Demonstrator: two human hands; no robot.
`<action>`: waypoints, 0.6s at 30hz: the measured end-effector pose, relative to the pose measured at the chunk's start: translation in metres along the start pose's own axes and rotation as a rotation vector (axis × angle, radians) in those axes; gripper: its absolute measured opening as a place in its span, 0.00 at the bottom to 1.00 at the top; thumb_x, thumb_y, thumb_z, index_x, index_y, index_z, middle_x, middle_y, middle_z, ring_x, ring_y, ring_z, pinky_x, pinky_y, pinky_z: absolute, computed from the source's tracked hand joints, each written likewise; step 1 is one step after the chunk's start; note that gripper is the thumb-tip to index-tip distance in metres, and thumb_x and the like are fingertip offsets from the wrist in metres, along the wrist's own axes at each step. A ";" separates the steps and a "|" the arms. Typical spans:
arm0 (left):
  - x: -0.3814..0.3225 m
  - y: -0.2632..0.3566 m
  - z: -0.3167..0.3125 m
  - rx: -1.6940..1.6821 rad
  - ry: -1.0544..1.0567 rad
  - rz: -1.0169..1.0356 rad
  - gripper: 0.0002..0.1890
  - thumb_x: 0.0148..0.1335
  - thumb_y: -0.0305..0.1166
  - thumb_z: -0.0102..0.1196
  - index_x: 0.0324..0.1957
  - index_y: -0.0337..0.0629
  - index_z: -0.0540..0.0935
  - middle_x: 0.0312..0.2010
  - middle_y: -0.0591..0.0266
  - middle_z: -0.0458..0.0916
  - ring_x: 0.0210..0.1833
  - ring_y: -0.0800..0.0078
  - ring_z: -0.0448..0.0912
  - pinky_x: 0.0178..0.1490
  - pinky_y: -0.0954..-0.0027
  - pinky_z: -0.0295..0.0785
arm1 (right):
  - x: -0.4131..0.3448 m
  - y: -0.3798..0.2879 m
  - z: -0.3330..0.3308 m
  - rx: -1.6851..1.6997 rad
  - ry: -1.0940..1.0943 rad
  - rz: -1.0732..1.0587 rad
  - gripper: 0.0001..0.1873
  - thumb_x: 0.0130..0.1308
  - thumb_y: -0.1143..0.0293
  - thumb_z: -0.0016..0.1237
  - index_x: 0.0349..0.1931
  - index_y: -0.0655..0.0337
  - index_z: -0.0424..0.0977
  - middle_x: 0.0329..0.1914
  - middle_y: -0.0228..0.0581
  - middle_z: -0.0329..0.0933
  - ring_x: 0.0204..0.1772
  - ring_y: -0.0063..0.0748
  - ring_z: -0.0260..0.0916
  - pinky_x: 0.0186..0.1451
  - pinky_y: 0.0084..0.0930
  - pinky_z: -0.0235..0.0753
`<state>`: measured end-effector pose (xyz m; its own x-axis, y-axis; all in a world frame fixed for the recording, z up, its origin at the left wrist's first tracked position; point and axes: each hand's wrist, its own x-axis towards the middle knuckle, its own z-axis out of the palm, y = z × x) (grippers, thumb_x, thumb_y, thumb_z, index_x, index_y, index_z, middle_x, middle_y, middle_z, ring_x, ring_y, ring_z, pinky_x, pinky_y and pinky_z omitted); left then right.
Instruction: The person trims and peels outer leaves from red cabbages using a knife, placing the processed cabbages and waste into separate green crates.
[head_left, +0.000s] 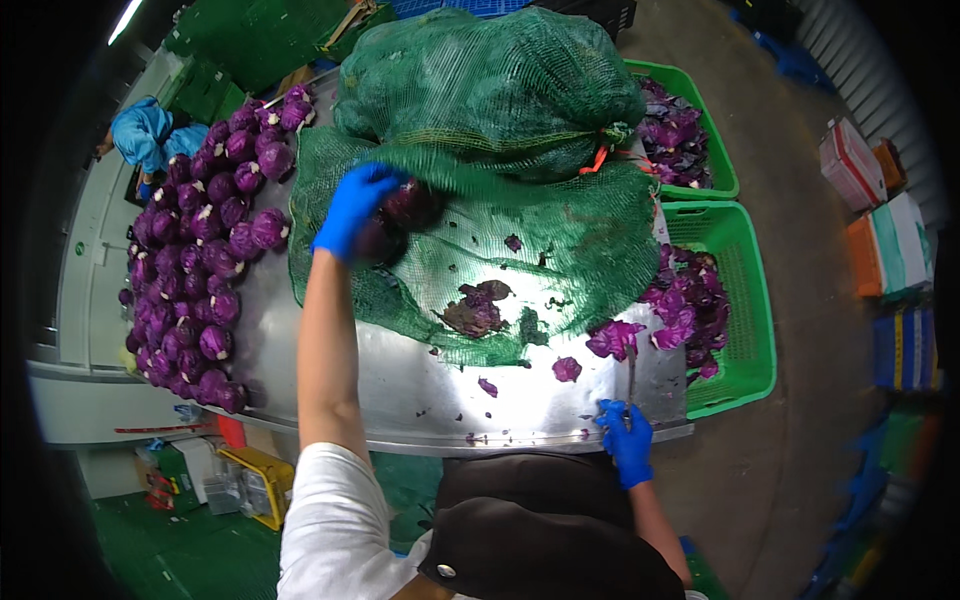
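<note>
My left hand (358, 206), in a blue glove, grips the upper fold of an opened green mesh bag (600, 247). Right beneath it are dark red cabbages (411, 204), blurred and partly hidden by the hand and the mesh. My right hand (627, 442), also gloved in blue, is closed around a knife (631, 375) near the table's front edge. The blade points away from me, its tip by a loose purple cabbage leaf (615, 340). A clump of wilted leaves (474, 311) lies on the spread mesh.
Many trimmed red cabbages (191, 262) cover the left of the metal table (277, 360). A full mesh sack (487, 82) rests at the back. Two green crates, a near one (757, 300) and a far one (712, 127), hold leaves at right. A person in blue (146, 135) bends at far left.
</note>
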<state>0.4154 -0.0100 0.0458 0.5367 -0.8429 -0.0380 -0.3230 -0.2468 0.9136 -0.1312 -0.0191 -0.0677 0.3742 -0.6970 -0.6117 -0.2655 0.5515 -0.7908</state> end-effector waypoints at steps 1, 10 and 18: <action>-0.013 -0.014 0.002 -0.069 0.063 -0.141 0.11 0.59 0.32 0.59 0.42 0.37 0.85 0.37 0.57 0.86 0.40 0.66 0.82 0.47 0.65 0.75 | 0.000 0.001 -0.001 0.006 0.001 -0.027 0.09 0.68 0.74 0.50 0.46 0.64 0.78 0.32 0.33 0.79 0.24 0.14 0.68 0.23 0.14 0.66; -0.043 -0.084 -0.010 0.858 0.336 0.039 0.26 0.42 0.44 0.70 0.42 0.41 0.81 0.39 0.50 0.83 0.42 0.50 0.81 0.49 0.54 0.76 | -0.003 0.013 0.001 -0.060 0.003 -0.238 0.09 0.64 0.77 0.50 0.43 0.65 0.79 0.29 0.32 0.79 0.23 0.15 0.68 0.25 0.16 0.68; -0.040 -0.042 0.050 1.439 0.093 -0.174 0.27 0.56 0.50 0.57 0.47 0.37 0.75 0.47 0.45 0.75 0.55 0.47 0.72 0.52 0.47 0.70 | -0.003 0.011 0.003 -0.094 0.041 -0.229 0.09 0.68 0.73 0.51 0.44 0.65 0.79 0.28 0.30 0.78 0.24 0.14 0.66 0.27 0.15 0.67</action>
<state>0.3682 0.0105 -0.0108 0.6795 -0.7331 -0.0272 -0.7071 -0.6446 -0.2908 -0.1322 -0.0095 -0.0749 0.3978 -0.8180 -0.4155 -0.2607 0.3334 -0.9060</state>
